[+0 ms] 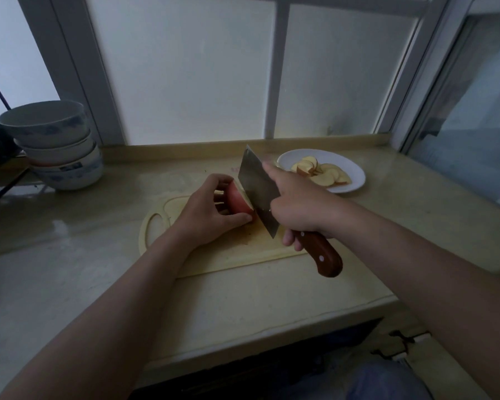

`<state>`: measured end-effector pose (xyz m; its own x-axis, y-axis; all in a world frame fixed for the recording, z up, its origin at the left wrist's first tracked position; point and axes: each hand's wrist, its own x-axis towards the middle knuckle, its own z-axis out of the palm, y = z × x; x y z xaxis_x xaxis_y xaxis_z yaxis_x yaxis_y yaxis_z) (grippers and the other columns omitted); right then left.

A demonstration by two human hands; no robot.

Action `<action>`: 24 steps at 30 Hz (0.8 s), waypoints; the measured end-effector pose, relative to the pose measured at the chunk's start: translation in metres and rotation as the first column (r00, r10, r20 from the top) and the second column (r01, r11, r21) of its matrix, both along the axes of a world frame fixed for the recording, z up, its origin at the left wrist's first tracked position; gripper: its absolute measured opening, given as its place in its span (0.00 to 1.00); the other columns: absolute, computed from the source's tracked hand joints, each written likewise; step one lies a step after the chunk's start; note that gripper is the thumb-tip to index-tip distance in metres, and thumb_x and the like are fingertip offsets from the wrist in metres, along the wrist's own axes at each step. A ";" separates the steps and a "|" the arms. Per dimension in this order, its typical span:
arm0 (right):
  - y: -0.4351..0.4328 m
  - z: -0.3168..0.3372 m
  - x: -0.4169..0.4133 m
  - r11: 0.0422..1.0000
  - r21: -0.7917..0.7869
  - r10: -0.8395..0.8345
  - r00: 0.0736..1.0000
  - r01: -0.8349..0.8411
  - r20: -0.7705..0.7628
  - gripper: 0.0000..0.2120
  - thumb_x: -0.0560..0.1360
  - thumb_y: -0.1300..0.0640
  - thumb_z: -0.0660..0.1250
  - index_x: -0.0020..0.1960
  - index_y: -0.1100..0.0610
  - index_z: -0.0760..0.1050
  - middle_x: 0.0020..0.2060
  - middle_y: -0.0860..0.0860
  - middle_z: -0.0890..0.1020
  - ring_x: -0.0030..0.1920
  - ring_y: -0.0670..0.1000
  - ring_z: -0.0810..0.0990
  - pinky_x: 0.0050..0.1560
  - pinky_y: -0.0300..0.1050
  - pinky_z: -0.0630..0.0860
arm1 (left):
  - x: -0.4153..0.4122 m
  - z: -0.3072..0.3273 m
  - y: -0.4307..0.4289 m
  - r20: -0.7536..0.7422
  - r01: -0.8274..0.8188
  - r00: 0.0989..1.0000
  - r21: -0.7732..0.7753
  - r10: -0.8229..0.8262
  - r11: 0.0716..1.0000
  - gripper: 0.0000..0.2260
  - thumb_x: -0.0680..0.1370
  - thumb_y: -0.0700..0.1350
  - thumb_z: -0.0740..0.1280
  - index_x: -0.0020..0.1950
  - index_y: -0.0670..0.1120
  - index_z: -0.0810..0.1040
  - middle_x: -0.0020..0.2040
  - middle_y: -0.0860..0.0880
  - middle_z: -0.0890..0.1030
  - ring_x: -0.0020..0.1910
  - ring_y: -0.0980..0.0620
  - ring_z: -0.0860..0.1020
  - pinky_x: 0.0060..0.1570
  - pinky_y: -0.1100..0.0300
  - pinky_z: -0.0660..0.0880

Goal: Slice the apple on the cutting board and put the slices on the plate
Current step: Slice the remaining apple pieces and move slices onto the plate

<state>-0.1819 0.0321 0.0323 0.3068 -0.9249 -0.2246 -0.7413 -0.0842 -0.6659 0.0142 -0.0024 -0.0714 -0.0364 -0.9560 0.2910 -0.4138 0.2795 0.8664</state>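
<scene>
One pale stone counter (70,255) under a frosted window carries everything. One cream cutting board (243,255) lies beneath both hands. One stack of white-and-blue bowls (58,145), at least three, stands well to the left of the left fingers. One white plate (355,171) sits just beyond the right hand's outstretched forefinger. One cleaver (257,186) stands edge-down on the board. The right hand (298,206) grips its brown riveted handle (321,252) with three fingers curled underneath, while the forefinger lies straight along the top of the blade. The left hand (205,215) is narrowly cupped around one red apple piece (238,202): its fingers curl over the far side and its thumb presses the near side. The apple piece sits on the board, its pale cut face against the blade's flat, just right of the left fingertips. Several apple slices (324,176) overlap on the plate; their exact count cannot be told.
</scene>
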 end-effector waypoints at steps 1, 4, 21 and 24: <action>0.001 0.001 0.000 1.000 0.003 0.001 1.000 -0.001 -0.006 0.43 0.80 0.68 0.55 0.83 0.36 0.42 0.44 0.52 0.72 0.37 0.59 0.88 0.33 0.51 0.85 | 0.000 0.000 0.000 0.001 0.003 1.000 -0.003 -0.003 1.000 0.34 0.68 0.45 0.83 0.67 0.56 0.69 0.62 0.55 0.74 0.58 0.55 0.78 0.52 0.62 0.81; 0.004 0.003 0.002 1.000 0.007 0.000 1.000 0.000 -0.022 0.43 0.80 0.68 0.55 0.83 0.36 0.42 0.44 0.54 0.71 0.40 0.60 0.88 0.35 0.53 0.86 | 0.000 0.000 0.001 0.009 0.017 1.000 -0.010 -0.017 1.000 0.33 0.68 0.46 0.83 0.67 0.56 0.69 0.61 0.57 0.73 0.58 0.57 0.77 0.52 0.63 0.81; -0.005 0.010 0.003 1.000 -0.006 0.001 0.999 -0.001 -0.039 0.41 0.80 0.69 0.54 0.84 0.38 0.45 0.57 0.59 0.74 0.27 0.50 0.84 0.27 0.45 0.79 | -0.001 0.002 0.003 0.027 0.022 0.999 -0.028 -0.022 0.999 0.32 0.68 0.46 0.82 0.67 0.55 0.70 0.61 0.56 0.73 0.58 0.57 0.77 0.52 0.65 0.80; -0.006 0.011 0.004 1.000 -0.008 -0.003 0.999 0.002 -0.046 0.41 0.81 0.69 0.54 0.84 0.39 0.44 0.49 0.62 0.79 0.24 0.49 0.83 0.25 0.44 0.78 | -0.002 0.002 0.003 0.034 0.027 0.999 -0.029 -0.026 0.999 0.32 0.68 0.46 0.82 0.65 0.56 0.69 0.60 0.59 0.73 0.57 0.58 0.77 0.51 0.65 0.79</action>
<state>-0.1779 0.0264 0.0431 0.2940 -0.9275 -0.2309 -0.7714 -0.0876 -0.6303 0.0126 0.0009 -0.0690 -0.0723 -0.9456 0.3171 -0.4349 0.3160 0.8432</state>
